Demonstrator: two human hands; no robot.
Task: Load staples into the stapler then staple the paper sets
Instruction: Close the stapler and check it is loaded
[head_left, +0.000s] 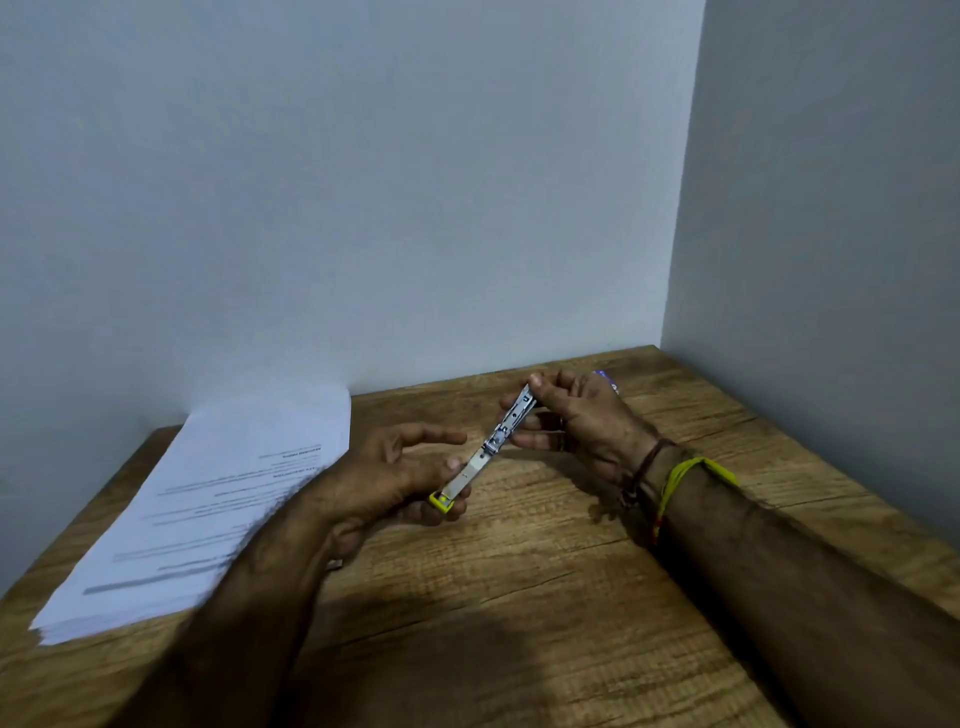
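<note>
Stapler (485, 449) held btwn L hand (387, 480) & R hand (576, 415).

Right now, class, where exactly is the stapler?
In the head view the stapler is held above the wooden table, between the left hand and right hand, right of the paper stack.

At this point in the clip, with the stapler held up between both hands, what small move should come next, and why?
Probably seat a staple strip into the metal channel. The stapler is held off the table, the left hand at its yellow end and the right hand pinching the far metal tip. No staples are clearly visible, and the paper stack lies untouched at the left.
</note>
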